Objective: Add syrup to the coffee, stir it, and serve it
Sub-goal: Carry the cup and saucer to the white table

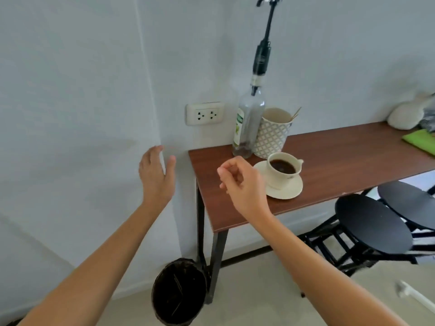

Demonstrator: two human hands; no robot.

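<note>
A brown wooden table on dark metal legs stands against a pale wall, its left end just right of a wall corner. At the table's back left corner stands a clear glass syrup bottle with a green label, upright and fitted with a tall black pump dispenser whose spout reaches the top edge of the view. Just beside the bottle on its right stands a white patterned holder with thin wooden stir sticks leaning at its right rim; bottle and holder appear to touch. In front of the holder sits a white cup filled with dark coffee, resting on a white saucer near the front edge of the table. A double wall socket is mounted left of the bottle. At the far right end lie a green cloth and a white rounded object. Two round black stools stand under the right part of the table, and a dark woven bin sits on the floor by the table leg. The left hand is open with fingers spread, empty, raised in front of the wall corner left of the table. The right hand hovers above the table's left end, just beside the saucer, fingers loosely curled with thumb and forefinger nearly meeting; nothing is visibly held, and it partly overlaps the saucer's left rim
</note>
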